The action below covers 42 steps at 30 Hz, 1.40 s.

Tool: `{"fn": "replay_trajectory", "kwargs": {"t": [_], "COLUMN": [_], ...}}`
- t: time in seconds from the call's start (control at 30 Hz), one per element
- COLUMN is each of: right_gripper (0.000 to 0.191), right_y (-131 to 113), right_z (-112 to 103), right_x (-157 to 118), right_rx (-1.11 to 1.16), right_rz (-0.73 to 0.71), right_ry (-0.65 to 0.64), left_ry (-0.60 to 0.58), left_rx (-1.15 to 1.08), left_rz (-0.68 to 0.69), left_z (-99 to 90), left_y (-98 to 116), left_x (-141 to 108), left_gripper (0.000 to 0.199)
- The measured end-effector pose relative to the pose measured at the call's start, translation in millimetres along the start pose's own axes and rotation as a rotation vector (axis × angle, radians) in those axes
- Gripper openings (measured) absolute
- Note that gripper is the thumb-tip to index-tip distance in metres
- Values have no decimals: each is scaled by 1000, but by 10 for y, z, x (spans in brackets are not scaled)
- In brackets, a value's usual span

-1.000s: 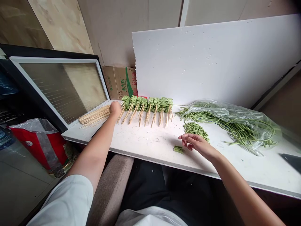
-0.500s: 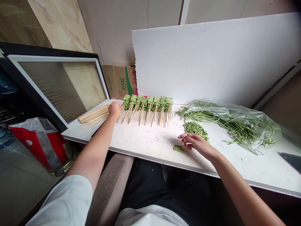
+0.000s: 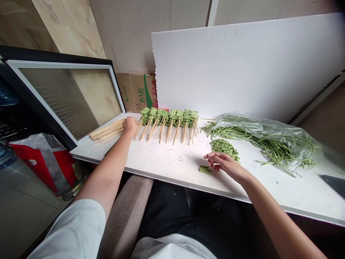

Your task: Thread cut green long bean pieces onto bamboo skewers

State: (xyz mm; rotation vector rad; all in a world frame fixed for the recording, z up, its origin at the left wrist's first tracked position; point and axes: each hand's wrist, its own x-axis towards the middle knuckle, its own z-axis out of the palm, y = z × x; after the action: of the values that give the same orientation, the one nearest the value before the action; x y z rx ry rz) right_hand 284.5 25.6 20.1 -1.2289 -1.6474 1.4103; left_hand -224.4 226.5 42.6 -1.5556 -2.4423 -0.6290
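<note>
My left hand (image 3: 130, 124) is closed at the right end of a pile of bamboo skewers (image 3: 106, 130). Thin skewer tips seem to stick out past the knuckles; the fingertips are hidden. My right hand (image 3: 222, 163) hovers with loosely bent fingers apart, holding nothing. Just left of its fingertips lies a small row of cut green bean pieces (image 3: 204, 170) on the white table (image 3: 161, 158). Behind that hand is a heap of cut bean pieces (image 3: 225, 148). Stacked skewered beans (image 3: 172, 118) line the back, their bare sticks pointing toward me.
Long green beans (image 3: 269, 144) lie partly inside a clear plastic bag on the right. A white foam board (image 3: 242, 68) leans behind the table. At the back left stand a cardboard box (image 3: 136, 91) and a framed glass panel (image 3: 72, 100). A dark flat object (image 3: 334, 184) rests at the right edge.
My left hand has shifted very slightly left over the skewer pile. The right hand and the beans look the same.
</note>
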Motion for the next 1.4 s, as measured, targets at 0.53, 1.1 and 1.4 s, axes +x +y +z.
{"fn": "replay_trajectory", "kwargs": {"t": [0.53,1.1,1.4], "right_gripper": [43,47,44], "right_y": [35,-23,-16], "right_z": [-3,35,33], "right_x": [10,-7,-8], "right_rx": [15,6,20], "right_rz": [13,18,24], "right_ry": [-3,8,9], "left_ry": [-113,-64,-82], "left_rx": [-7,-21,-44], "left_rz": [-8,-39,-73], "left_z": [-79,29,47], "left_y": [93,42,29], "left_x": [-28,124,163], "left_gripper": [42,28,34]}}
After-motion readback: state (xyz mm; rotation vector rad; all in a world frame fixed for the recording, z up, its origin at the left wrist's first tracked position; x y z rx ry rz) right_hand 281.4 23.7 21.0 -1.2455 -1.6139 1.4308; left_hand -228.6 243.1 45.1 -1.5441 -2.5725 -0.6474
